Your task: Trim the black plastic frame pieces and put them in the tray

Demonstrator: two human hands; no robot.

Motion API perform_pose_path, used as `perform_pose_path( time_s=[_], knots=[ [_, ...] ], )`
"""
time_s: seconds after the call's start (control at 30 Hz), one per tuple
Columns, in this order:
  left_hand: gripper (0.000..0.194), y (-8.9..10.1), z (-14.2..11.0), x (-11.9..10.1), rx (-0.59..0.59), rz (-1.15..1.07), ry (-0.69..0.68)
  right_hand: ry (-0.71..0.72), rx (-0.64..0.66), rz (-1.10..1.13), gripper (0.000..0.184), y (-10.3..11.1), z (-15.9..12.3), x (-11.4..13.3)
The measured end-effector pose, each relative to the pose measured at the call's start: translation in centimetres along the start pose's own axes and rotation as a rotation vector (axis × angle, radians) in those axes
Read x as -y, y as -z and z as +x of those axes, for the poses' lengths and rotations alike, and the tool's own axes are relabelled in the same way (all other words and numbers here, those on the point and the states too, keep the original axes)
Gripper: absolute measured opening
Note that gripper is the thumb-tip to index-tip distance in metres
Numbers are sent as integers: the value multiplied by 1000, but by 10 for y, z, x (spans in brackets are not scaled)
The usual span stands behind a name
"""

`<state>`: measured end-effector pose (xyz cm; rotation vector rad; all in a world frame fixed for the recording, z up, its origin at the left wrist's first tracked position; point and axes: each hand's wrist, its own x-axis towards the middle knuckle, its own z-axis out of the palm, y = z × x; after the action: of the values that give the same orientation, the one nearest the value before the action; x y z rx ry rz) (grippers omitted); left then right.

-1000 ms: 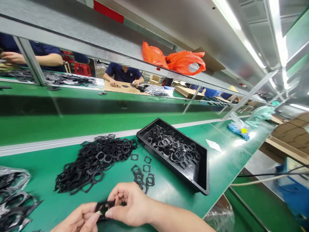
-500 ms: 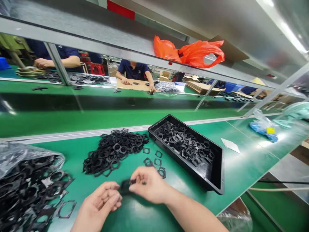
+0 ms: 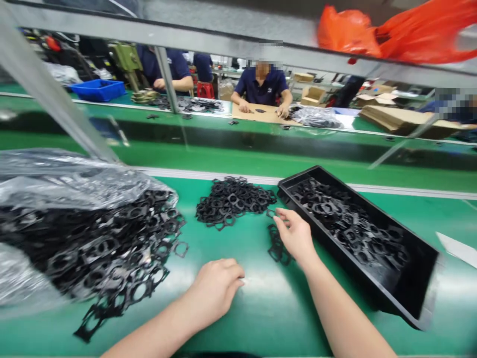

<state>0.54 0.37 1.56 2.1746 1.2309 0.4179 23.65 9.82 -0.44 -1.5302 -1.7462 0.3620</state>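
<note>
My right hand [image 3: 296,233] hovers with its fingers apart just above a small black gasket [image 3: 271,213], beside a short stack of matching gaskets [image 3: 278,244]. It holds nothing. My left hand [image 3: 218,288] rests on the green workbench [image 3: 261,308] with its fingers curled together and nothing visible in them. A loose pile of black gaskets [image 3: 234,201] lies ahead of my hands. To the left, a larger heap of black gaskets [image 3: 112,238] spills from a clear plastic bag [image 3: 74,181]. A black plastic tray [image 3: 376,209] of gaskets stands to the right of my right hand.
A white paper sheet [image 3: 458,248] lies at the right edge of the view. A metal rail [image 3: 242,177] runs along the bench's far side. Across it, a co-worker [image 3: 261,84] sits at a cardboard sheet. An orange plastic bag [image 3: 346,32] hangs overhead.
My hands have moved apart and no longer hold the black gasket between them. The view has swung left, bringing the bagged heap further into view, and my right hand now reaches toward the small stack.
</note>
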Motion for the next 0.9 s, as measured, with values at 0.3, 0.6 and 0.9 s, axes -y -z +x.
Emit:
perform_pose_path(
  time_s=[0.3, 0.6, 0.9],
  knots=[
    [32, 63, -18, 19, 33, 633, 312, 163, 146, -288, 18, -16, 12, -11],
    [31, 86, -12, 49, 109, 593, 255, 149, 47, -263, 12, -8, 5, 3],
    [35, 54, -9, 23, -262, -544, 183, -311, 469, 902, 29, -1, -29, 60]
  ],
)
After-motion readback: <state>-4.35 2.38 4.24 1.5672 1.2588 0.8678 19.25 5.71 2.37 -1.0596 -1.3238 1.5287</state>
